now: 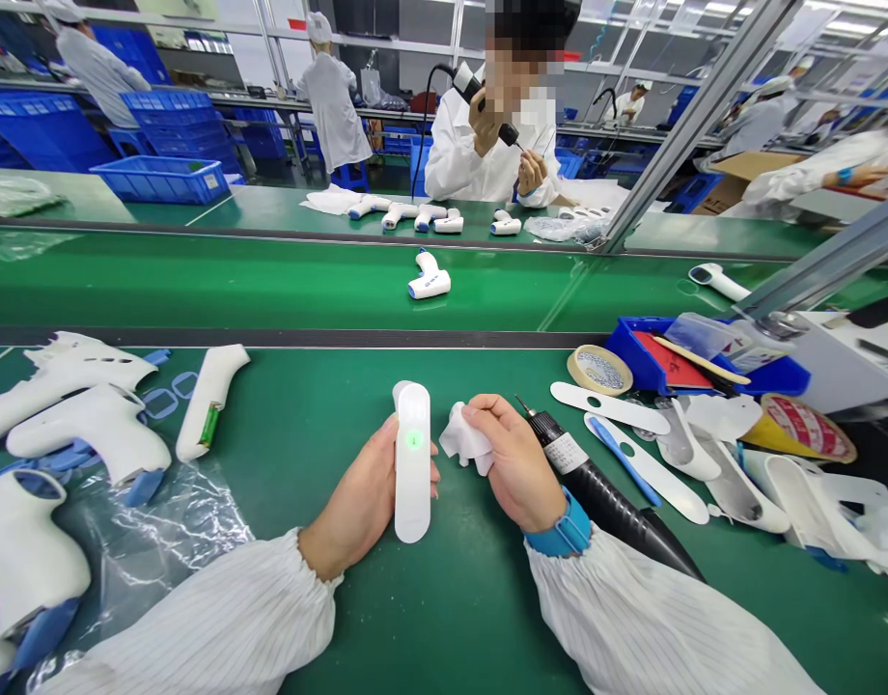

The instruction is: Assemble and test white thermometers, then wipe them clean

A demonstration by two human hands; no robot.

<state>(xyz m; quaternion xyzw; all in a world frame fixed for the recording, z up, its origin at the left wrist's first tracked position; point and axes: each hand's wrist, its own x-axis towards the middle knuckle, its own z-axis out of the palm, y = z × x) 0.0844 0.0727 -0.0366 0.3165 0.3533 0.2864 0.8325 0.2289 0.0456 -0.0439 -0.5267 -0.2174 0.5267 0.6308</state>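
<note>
Green workbench, conveyor belt beyond, white-coated workers behind, left hand gripping green-lit white handheld device, right hand pinching crumpled cloth

The long white plastic device partly hides the left hand; tiny marks on the L-shaped white plastic device — perhaps lettering — are unreadable.

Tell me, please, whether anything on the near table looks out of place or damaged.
Left of the left hand, a white device lies with its handle open, exposing a green battery-like part. On the right, loose white shells lie jumbled. I see no clear spill.
</note>
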